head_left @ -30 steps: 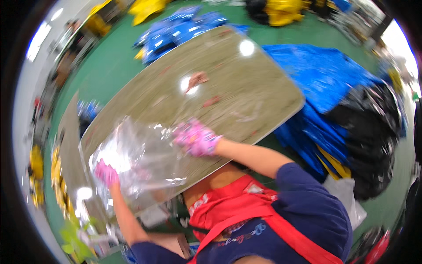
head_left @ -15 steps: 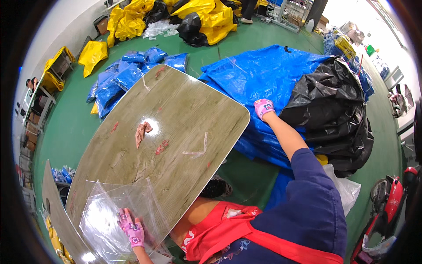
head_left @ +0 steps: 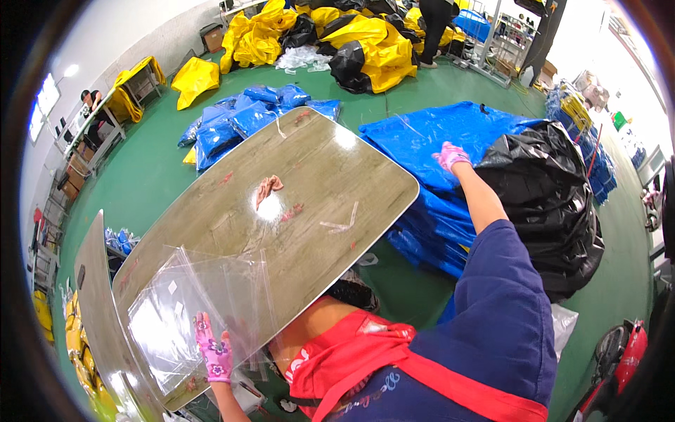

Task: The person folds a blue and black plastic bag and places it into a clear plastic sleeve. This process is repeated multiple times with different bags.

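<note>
My left hand, in a pink flowered glove with bare fingertips, is at the near left with its fingers spread. It is over a stack of clear plastic bags lying on the wood-patterned table; whether it presses on them I cannot tell. My right hand, gloved alike, is stretched out to the blue tarp right of the table. Its fingers look loosely apart, resting at the tarp's surface. Black sheeting bulges beside the blue part.
A brown crumpled cloth and a strip of clear film lie on the table. Beyond it are blue wrapped packages and yellow-and-black sheeting. A red scooter stands at the near right. Another person sits at the far left.
The view has shifted, so the table and tarp appear farther right. My right hand has loosened from a fist on the blue tarp. My left hand stays over the clear bags.
</note>
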Available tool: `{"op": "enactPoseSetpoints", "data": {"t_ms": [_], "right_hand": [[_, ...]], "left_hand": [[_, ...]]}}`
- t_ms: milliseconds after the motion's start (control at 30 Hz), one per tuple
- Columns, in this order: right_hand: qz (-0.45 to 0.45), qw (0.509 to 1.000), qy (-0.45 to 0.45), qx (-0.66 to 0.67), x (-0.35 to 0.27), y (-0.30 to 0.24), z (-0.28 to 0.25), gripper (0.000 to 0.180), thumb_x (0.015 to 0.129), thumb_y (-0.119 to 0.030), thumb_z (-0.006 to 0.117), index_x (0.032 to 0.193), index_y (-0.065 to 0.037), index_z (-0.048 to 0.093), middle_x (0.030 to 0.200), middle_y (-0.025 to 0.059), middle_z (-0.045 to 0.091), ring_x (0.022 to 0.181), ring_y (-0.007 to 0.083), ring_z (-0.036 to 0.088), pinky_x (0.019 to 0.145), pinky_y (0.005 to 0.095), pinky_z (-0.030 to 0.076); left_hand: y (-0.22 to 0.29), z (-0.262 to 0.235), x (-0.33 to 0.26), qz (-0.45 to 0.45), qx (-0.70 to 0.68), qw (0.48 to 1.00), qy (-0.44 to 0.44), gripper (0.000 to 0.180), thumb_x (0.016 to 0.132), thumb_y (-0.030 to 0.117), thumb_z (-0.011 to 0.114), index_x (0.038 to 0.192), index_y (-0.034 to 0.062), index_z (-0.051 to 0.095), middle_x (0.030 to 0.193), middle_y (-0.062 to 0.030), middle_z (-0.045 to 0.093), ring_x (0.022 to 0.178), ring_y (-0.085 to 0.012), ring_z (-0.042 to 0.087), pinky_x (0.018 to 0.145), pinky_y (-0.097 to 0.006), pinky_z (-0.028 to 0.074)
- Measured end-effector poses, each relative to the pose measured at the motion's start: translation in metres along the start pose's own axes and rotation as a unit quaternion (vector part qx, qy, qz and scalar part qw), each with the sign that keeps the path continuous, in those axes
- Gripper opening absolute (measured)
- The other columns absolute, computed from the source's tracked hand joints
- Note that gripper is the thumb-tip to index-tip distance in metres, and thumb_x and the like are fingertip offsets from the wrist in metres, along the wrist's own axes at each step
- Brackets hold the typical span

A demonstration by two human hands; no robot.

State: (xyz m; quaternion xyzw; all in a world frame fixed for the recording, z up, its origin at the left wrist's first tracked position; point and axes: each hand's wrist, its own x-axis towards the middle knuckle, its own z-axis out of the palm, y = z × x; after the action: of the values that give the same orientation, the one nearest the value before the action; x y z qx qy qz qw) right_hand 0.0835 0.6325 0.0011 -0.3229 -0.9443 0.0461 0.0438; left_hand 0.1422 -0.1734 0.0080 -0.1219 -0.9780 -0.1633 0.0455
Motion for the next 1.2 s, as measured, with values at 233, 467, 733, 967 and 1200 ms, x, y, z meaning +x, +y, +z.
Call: {"op": "enactPoseSetpoints", "data": {"t_ms": [233, 467, 733, 967, 1200], "right_hand": [[0.051, 0.981, -0.035, -0.181, -0.048, -0.009, 0.012, 0.034, 0.087, -0.007, 0.046, 0.114, -0.007, 0.068, 0.122, 0.0179, 0.063, 0.11, 0.0312, 0.064, 0.09, 0.0431, 0.052], [0.096, 0.874, 0.475, 0.033, 0.041, -0.026, -0.271, 0.034, 0.095, -0.036, 0.047, 0.094, -0.007, 0.065, 0.087, 0.0217, 0.067, 0.084, 0.0402, 0.065, 0.076, 0.049, 0.051], [-0.428, 0.779, 0.332, 0.316, -0.269, -0.106, -0.371, 0.03, 0.096, -0.026, 0.054, 0.113, -0.003, 0.065, 0.1, 0.0138, 0.069, 0.089, 0.0234, 0.064, 0.081, 0.0325, 0.048], [-0.444, 0.674, -0.542, 0.235, -0.377, -0.037, -0.154, 0.029, 0.095, -0.021, 0.055, 0.118, -0.007, 0.065, 0.093, 0.0118, 0.068, 0.083, 0.0227, 0.064, 0.072, 0.0355, 0.05], [-0.504, 0.718, -0.443, 0.184, -0.362, -0.064, -0.159, 0.055, 0.087, -0.04, 0.064, 0.129, -0.005, 0.054, 0.118, 0.0126, 0.062, 0.109, 0.0261, 0.059, 0.093, 0.0349, 0.047]], "left_hand": [[0.036, 0.004, -0.04, 0.005, 0.023, 0.999, -0.038, 0.07, 0.085, 0.02, 0.06, 0.147, 0.0026, 0.031, 0.153, -0.0193, 0.026, 0.142, -0.0384, 0.023, 0.116, -0.047, 0.02], [0.098, 0.006, -0.003, 0.016, -0.333, 0.939, -0.084, 0.051, 0.095, 0.019, 0.051, 0.141, 0.0011, 0.039, 0.14, -0.0186, 0.048, 0.133, -0.0356, 0.04, 0.112, -0.042, 0.032], [0.15, 0.057, 0.16, -0.059, -0.799, 0.514, -0.306, 0.097, 0.086, 0.08, 0.017, 0.151, 0.009, 0.012, 0.144, -0.0247, 0.039, 0.131, -0.0387, 0.041, 0.103, -0.057, 0.039], [0.135, -0.027, 0.245, -0.03, -0.757, 0.592, -0.274, 0.099, 0.082, 0.084, 0.02, 0.153, 0.0214, -0.008, 0.153, -0.0272, 0.021, 0.134, -0.0435, 0.036, 0.102, -0.061, 0.038], [0.176, -0.007, 0.256, -0.003, -0.145, 0.912, -0.385, 0.094, 0.073, 0.055, 0.074, 0.143, 0.0036, 0.039, 0.133, -0.017, 0.054, 0.116, -0.0275, 0.057, 0.094, -0.038, 0.048]]}}
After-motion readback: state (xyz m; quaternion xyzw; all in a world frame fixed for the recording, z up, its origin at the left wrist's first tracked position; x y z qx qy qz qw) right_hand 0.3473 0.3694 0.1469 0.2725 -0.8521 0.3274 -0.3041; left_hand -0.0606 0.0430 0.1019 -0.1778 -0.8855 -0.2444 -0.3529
